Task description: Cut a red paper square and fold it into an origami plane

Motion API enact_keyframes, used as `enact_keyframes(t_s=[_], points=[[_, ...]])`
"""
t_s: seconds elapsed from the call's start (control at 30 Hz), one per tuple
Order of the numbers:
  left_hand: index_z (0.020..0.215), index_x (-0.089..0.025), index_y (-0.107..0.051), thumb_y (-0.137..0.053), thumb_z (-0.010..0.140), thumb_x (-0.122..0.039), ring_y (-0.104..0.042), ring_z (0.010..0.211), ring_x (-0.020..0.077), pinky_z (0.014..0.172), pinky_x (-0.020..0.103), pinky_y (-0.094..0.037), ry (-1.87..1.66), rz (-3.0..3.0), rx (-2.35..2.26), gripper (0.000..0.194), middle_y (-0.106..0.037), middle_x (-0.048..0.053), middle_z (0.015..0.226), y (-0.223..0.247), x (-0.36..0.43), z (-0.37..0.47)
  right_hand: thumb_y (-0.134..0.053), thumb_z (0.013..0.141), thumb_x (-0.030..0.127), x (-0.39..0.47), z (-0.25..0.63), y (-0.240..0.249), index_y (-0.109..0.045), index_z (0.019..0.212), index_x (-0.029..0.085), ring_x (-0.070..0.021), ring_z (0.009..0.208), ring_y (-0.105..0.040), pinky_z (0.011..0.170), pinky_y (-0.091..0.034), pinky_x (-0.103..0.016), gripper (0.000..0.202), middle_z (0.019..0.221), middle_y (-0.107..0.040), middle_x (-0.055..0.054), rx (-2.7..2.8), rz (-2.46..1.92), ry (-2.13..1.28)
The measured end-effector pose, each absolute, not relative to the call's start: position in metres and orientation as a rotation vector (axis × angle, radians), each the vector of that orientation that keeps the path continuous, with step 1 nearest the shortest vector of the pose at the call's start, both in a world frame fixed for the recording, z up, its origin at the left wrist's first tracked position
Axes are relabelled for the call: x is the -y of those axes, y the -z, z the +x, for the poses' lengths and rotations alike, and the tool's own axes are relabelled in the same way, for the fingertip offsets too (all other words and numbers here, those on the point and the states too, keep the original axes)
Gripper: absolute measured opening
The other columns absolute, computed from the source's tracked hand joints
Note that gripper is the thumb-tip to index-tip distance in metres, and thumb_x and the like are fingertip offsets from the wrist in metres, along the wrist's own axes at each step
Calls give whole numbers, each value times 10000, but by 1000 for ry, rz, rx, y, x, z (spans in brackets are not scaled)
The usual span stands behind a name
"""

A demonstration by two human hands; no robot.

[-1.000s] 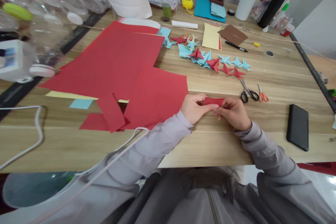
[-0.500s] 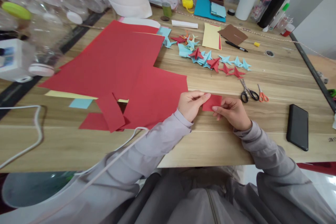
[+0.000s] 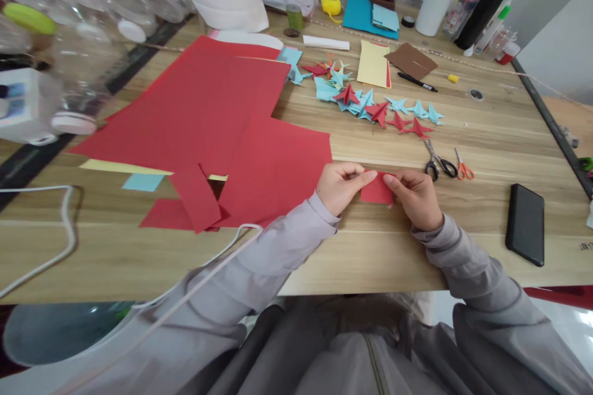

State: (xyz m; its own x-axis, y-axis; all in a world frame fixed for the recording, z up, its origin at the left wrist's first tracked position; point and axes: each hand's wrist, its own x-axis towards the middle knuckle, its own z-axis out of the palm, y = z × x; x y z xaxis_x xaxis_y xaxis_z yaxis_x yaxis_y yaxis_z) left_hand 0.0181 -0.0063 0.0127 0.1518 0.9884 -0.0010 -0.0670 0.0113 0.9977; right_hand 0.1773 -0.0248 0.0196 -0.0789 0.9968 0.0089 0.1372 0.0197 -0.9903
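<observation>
1. Head view: red paper square, small and flat-looking, held between two hands above or on the wooden table; whether it touches the wood cannot be told.
2. Left hand: narrow pinch, thumb on top, closed on the square's far left corner.
3. Right hand: narrow pinch, thumb on top, closed on the far right corner; the two thumb tips lie near each other. Lower part of the square exposed, toward the person.
4. Large red sheets: left of the grip and reaching well beyond it, overlapping, right edge just beside the left hand.
5. Red strips: well left of the grip, crossing one another.
6. Light blue piece: farther left than the strips.
7. Black-handled scissors: beyond the right hand, near it, blades pointing away.
8. Orange-handled scissors: just right of the black-handled pair.
9. Phone: right of the grip, well apart, screen dark.
10. Folded paper shapes, red, light blue and other colours: beyond the grip, clustered.
11. Yellow paper, brown paper and pen: farther beyond.
</observation>
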Motion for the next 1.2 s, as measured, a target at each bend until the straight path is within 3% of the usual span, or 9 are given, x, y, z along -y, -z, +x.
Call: enact_keyframes(t_s=[0.13, 0.27, 0.63, 0.87, 1.07, 1.2], points=[[566, -130, -611, -818, 545, -403, -546, 477, 112, 471, 258, -496, -996, 1148, -983, 344, -572, -7, 515, -9, 8, 21, -712, 690, 524, 24, 177, -18, -567, 587, 184, -95, 384, -530, 376, -445, -213, 383, 465, -590, 26, 1307, -1256, -1244], [525, -131, -583, -813, 573, -378, -552, 427, 108, 446, 256, -523, -972, 1151, -994, 341, -540, -17, 464, -10, 7, 20, -814, 570, 461, 23, 178, -15, -613, 745, 199, -114, 477, -601, 426, -507, -224, 374, 597, -676, 20, 1282, -1199, -1370], [556, -131, -623, -815, 565, -363, -558, 430, 105, 433, 227, -476, -977, 1152, -1001, 301, -607, 10, 497, -9, 9, 20, -621, 752, 577, 23, 178, -17, -549, 573, 182, -98, 345, -535, 336, -446, -200, 440, 418, -539, 38, 1321, -1230, -1261], [654, -135, -680, -804, 569, -375, -531, 521, 99, 495, 224, -439, -1206, 1127, -1093, 283, -623, 1, 567, -8, 2, 17, -742, 675, 483, 25, 178, -22, -596, 613, 155, -88, 363, -547, 376, -460, -198, 364, 499, -641, -3, 1322, -1229, -1347], [604, -144, -632, -815, 541, -396, -443, 444, 63, 424, 200, -418, -1264, 1158, -1114, 318, -522, -50, 489, -6, 0, 18, -766, 647, 466, 27, 176, -22, -566, 606, 146, -88, 385, -559, 392, -452, -192, 379, 504, -637, -2, 1429, -1191, -1588], [600, -142, -627, -825, 510, -416, -442, 401, 68, 346, 198, -418, -1187, 1148, -1102, 350, -509, -52, 460, -10, 1, 18, -760, 665, 453, 27, 177, -23, -595, 748, 150, -89, 429, -580, 440, -491, -202, 355, 554, -646, 12, 1375, -1131, -1618]])
